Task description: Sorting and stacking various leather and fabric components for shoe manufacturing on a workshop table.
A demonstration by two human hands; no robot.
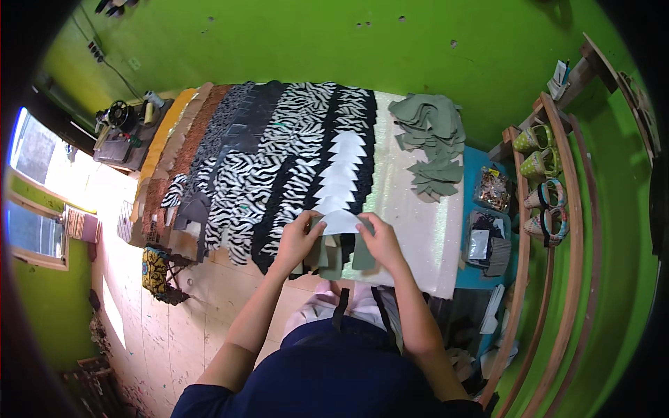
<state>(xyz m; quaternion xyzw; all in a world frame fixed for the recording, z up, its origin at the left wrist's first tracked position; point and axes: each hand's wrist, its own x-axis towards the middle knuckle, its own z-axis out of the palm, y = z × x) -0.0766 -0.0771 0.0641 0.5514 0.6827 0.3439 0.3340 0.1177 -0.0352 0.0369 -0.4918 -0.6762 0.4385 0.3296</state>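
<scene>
Nothing's actually readable here, tbh. There's a yellow patch (494, 171) on the clear box (492, 208) and a white packet (479, 244) near it, but both are way too small and blurry to make out any letters or numbers.

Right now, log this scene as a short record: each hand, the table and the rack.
Left hand: pinches the left end of a white piece
Right hand: pinches its right end
Table: row of overlapping white pieces beyond the hands; zebra-print pieces to the left; heap of grey-green pieces at far right
Wooden rack: green shoes and patterned shoes
</scene>
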